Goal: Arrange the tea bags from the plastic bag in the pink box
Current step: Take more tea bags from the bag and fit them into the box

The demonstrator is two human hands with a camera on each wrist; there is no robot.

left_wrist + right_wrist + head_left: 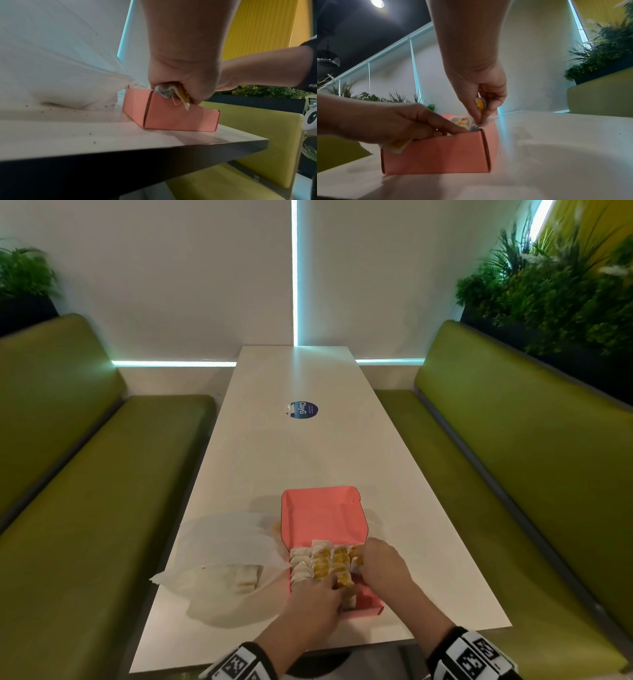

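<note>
Pink cardboard, matte, folded into a shallow open box (323, 518) with its lid flap standing at the far side, sits near the near edge of a long white table (308, 446). Head view: rows of tea bags (322, 565), white paper with yellow tags, stand packed across most of the tray; the near right corner shows pink floor, so filling looks well advanced but unfinished. A crumpled translucent plastic bag (222, 559) lies just left of the box, with a few pale bags showing inside, left to move. Left hand (317, 597) and right hand (385, 563) both reach into the box. Left wrist view: left fingers (197, 86) curl round a tea bag (167, 92) with string and tag dangling over the box wall. Right wrist view: right fingers (476, 108) pinch another tea bag (480, 104) upright above the far right corner.
</note>
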